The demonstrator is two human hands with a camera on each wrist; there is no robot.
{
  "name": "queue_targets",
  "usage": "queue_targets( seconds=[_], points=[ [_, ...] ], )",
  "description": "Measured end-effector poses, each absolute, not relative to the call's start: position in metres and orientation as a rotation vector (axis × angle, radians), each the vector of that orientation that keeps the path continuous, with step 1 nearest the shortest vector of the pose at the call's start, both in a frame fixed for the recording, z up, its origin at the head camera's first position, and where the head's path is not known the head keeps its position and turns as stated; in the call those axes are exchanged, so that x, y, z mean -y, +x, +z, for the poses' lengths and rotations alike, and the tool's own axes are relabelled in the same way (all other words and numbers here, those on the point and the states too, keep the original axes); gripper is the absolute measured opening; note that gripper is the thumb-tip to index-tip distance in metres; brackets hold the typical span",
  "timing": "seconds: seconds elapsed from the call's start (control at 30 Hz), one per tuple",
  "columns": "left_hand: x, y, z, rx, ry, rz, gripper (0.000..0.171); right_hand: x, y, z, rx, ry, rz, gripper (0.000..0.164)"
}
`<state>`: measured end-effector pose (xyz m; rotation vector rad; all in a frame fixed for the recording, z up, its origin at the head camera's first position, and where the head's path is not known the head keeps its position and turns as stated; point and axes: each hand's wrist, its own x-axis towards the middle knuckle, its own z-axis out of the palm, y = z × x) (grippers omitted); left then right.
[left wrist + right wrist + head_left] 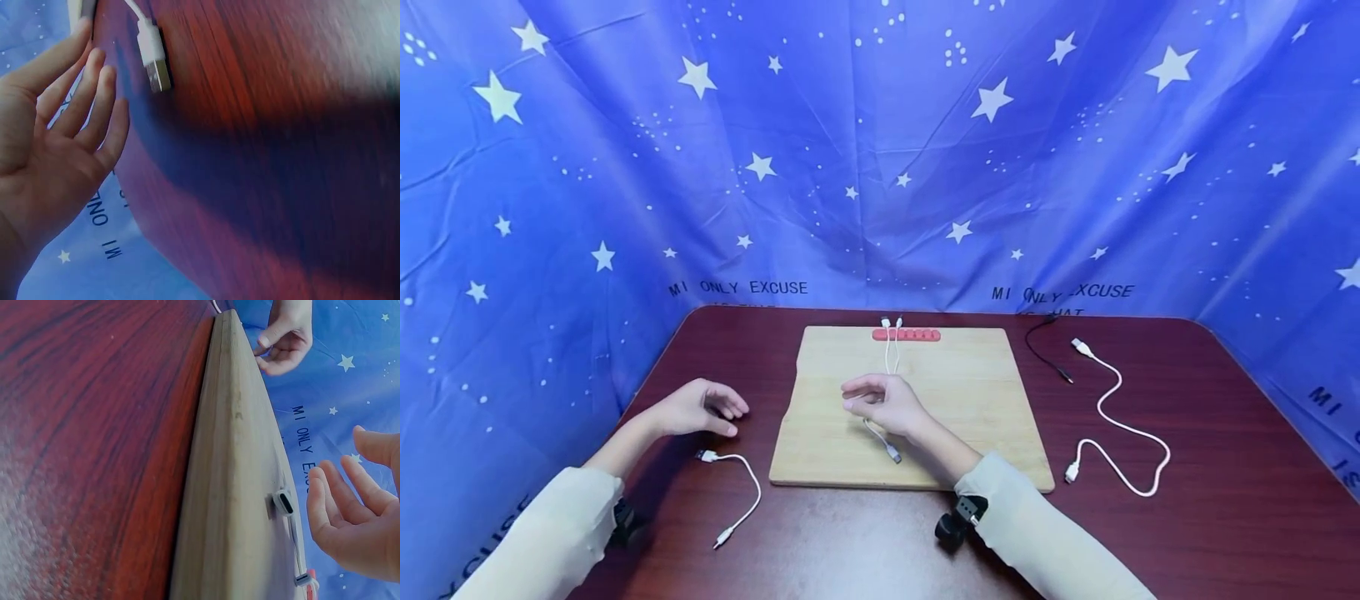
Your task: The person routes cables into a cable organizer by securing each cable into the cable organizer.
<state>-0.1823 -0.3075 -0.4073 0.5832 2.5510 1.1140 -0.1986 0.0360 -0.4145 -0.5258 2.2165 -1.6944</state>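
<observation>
My left hand [702,408] hovers over the dark red table left of the board, its fingers loosely bent with nothing in them. Just below it lies a short white USB cable [706,456], whose metal plug [157,70] shows in the left wrist view. Over the middle of the wooden board [985,400] is my right hand [891,407]; the right wrist view shows its fingers [359,506] spread and holding nothing. A red cable holder [921,335] at the board's far edge carries two white cables. Under my right hand, one small grey connector [892,453] rests on the board.
Right of the board a longer white USB cable [1167,454] lies in a wavy line. A short black cable [1037,353] is near the table's back edge. Behind the table hangs a blue star-patterned curtain [865,125].
</observation>
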Motion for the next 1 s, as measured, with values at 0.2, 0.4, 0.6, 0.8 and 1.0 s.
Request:
queue_targets(
  seconds=[0.2,0.4,0.6,0.8,1.0],
  points=[
    [0.310,-0.172,-0.402,-2.461,0.647,0.960,0.033,-0.035,-0.198,-0.415,-2.205,-0.532,-1.698,0.034],
    [0.308,-0.169,-0.404,-2.511,0.734,0.797,0.024,-0.038,-0.199,-0.415,-2.208,-0.544,-1.706,0.033],
    [0.305,-0.173,-0.406,-2.612,0.773,0.722,0.012,-0.037,-0.199,-0.417,-2.211,-0.548,-1.697,0.033],
    [0.301,-0.178,-0.404,-2.639,0.744,0.757,0.011,-0.037,-0.198,-0.418,-2.214,-0.552,-1.698,0.033],
    [0.299,-0.188,-0.405,-2.551,0.718,0.936,0.006,-0.037,-0.199,-0.420,-2.215,-0.537,-1.695,0.033]
  ],
)
